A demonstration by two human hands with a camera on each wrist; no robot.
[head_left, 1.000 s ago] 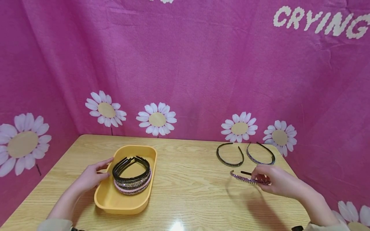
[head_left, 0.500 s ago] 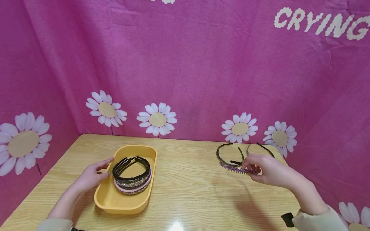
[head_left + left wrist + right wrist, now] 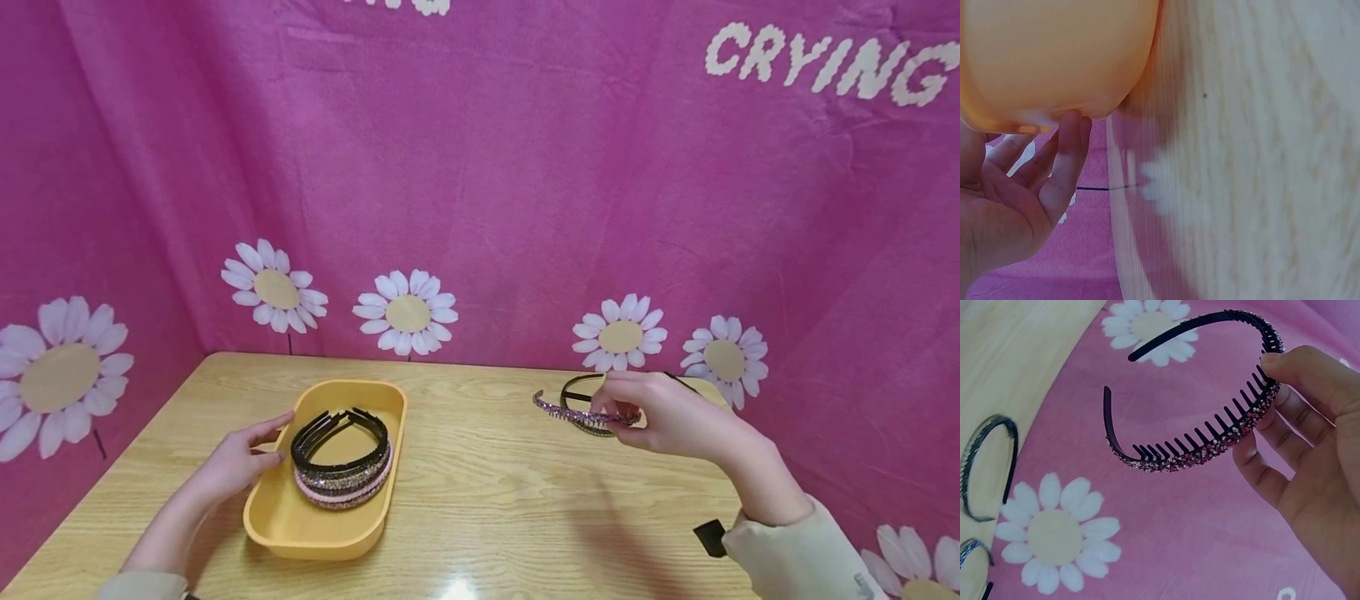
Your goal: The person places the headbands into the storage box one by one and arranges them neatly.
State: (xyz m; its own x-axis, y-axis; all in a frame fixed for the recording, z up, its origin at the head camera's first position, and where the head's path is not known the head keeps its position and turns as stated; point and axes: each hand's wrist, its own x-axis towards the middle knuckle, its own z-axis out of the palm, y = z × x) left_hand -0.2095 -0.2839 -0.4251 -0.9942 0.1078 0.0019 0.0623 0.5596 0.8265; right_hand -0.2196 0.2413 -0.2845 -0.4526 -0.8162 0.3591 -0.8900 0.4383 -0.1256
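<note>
My right hand [image 3: 637,412] pinches a purple-pink glitter headband [image 3: 1197,450] with black comb teeth, holding it above the table. In the right wrist view the thumb lies on its inner side, fingers on the outside. Behind it in the head view, a dark headband [image 3: 581,382] lies on the table, partly hidden. My left hand [image 3: 232,458] holds the left rim of a yellow tray [image 3: 277,525]; in the left wrist view, fingertips [image 3: 1071,122] touch its outer wall. Several stacked headbands [image 3: 341,467], black, glittery and pink, lie inside the tray.
The wooden table [image 3: 480,467] spans the front. Another headband [image 3: 681,381] at the back right is mostly covered by the right hand. A pink cloth [image 3: 480,167] with daisies hangs behind and at both sides.
My right hand has carried the glitter headband leftward and up in the head view, now in front of the dark headband. My left hand and the tray have stayed in place.
</note>
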